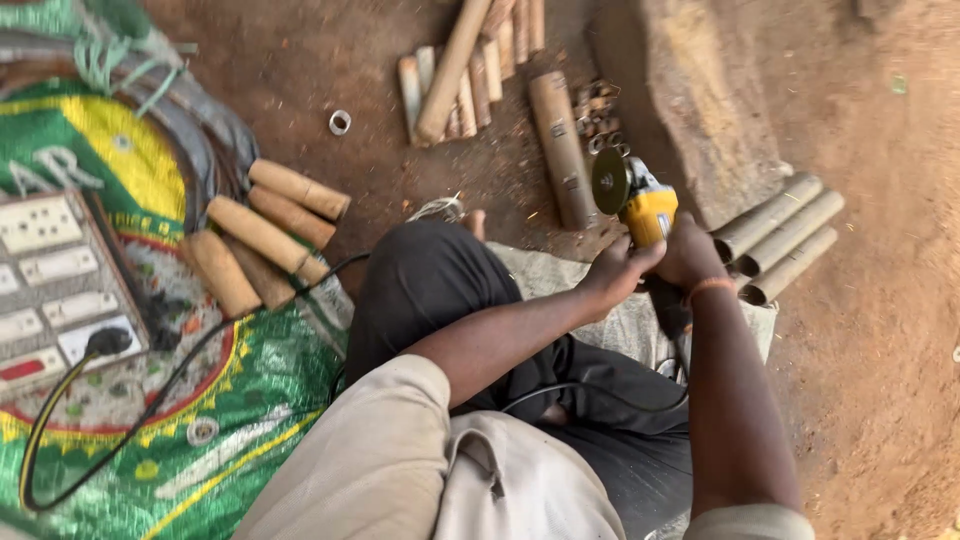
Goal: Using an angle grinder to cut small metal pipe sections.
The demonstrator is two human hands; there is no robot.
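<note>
Red-brown dirt ground [880, 330] spreads under me, strewn with rusty pipe pieces [560, 145]. My left hand [615, 272] and right hand [690, 255] sit close together, both wrapped around a yellow grinder [640, 205] above one pipe. Beside my knee lies a green woven sack [230, 400] carrying a socket board [55, 285].

Green-yellow printed sack [250, 400], probably woven, left.

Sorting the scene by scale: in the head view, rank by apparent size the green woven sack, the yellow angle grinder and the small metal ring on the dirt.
1. Green woven sack, though it lies nearest the camera.
2. Yellow angle grinder, held in both hands.
3. Metal ring.
</note>
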